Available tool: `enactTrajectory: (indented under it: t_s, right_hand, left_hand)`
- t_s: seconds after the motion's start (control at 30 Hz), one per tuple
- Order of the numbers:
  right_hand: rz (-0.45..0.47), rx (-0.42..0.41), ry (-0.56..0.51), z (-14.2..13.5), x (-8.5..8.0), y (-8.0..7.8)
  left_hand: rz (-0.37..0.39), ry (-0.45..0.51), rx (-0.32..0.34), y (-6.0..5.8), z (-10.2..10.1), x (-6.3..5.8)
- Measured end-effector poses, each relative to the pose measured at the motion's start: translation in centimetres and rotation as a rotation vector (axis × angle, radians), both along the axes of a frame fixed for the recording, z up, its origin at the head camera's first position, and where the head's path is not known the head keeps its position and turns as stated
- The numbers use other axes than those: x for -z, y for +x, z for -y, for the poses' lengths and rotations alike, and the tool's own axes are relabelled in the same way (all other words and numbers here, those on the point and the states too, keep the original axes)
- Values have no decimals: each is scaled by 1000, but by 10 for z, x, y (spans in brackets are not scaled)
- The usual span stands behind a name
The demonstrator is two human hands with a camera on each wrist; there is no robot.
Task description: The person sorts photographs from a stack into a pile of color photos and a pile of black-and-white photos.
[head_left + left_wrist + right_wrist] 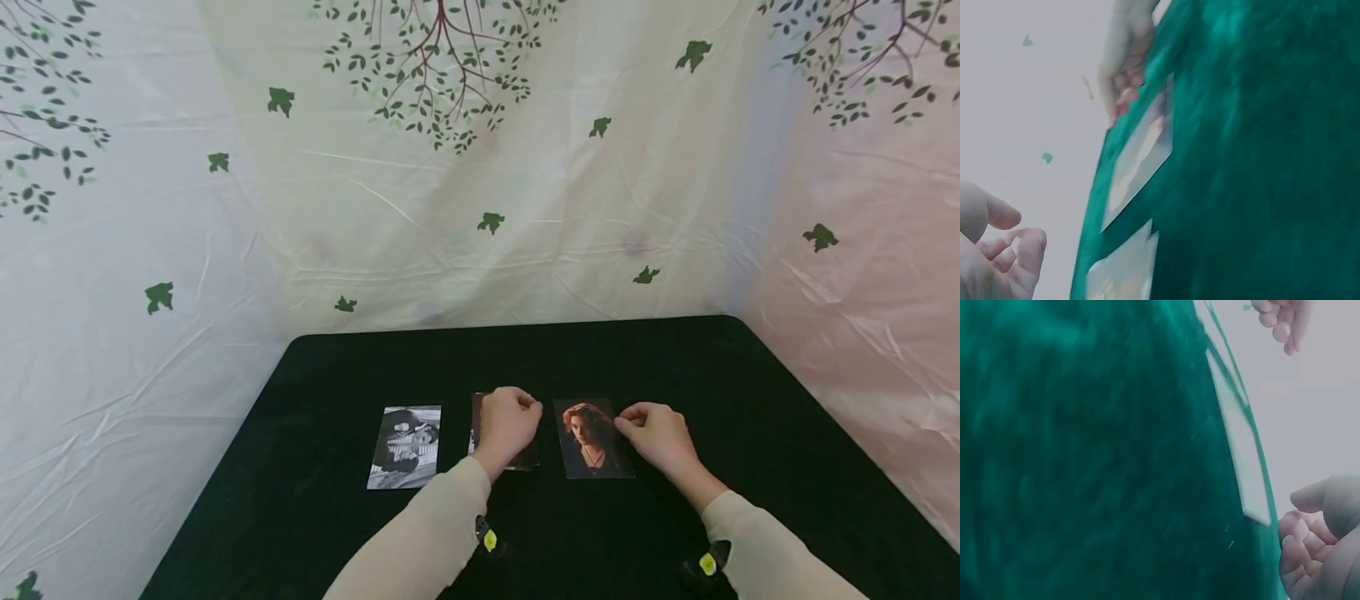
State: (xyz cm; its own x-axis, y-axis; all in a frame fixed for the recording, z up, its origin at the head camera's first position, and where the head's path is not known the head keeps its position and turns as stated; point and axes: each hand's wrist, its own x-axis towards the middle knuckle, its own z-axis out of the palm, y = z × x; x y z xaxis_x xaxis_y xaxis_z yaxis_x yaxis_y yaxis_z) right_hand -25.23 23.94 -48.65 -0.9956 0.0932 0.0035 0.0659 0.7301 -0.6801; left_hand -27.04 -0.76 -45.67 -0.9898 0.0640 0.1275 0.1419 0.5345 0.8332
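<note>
My left hand [510,425] hovers over the middle photos [476,412], which lie slightly fanned on one another and are mostly hidden by it. Its fingers bend loosely, and the left wrist view shows a gap between thumb and forefinger with nothing in it. To the right lies a colour portrait photo [588,442] of a red-haired figure on a dark ground. Beside that photo's right edge is my right hand [663,437], thumb and fingers apart and holding nothing in the right wrist view. A black-and-white photo [405,448] lies flat on the left.
The photos lie on a dark green cloth-covered table [300,533] with rounded far corners. A pale hanging cloth [525,275], printed with branches and green leaves, encloses the back and both sides. Dark bands with yellow markers sit at both wrists.
</note>
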Motion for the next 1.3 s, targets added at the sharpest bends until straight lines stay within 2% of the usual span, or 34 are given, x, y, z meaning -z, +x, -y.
enactTrajectory:
  t_s: [0.13,0.27,0.43,0.53,0.83,0.97,1.1,1.3]
  right_hand:
    - [-20,-33,25,17,-6,4]
    - [0,-58,16,50,-15,8]
    - [-27,-121,76,93,-19,4]
    - [-54,-139,122,110,-18,-2]
    - [-19,-121,120,136,-5,-15]
    - [-27,-113,117,143,1,-16]
    - [-48,-92,129,146,3,-15]
    - [12,-62,124,148,4,-15]
  left_hand:
    - [-9,-13,-41,-3,27,-9]
    - [-22,-46,-55,-4,56,-11]
    - [-8,-71,-100,0,87,0]
    - [26,-86,-129,4,98,8]
    - [49,-153,-108,8,98,19]
    - [42,-192,-102,7,93,22]
    - [65,-191,-91,6,91,25]
    - [101,-211,-53,4,86,29]
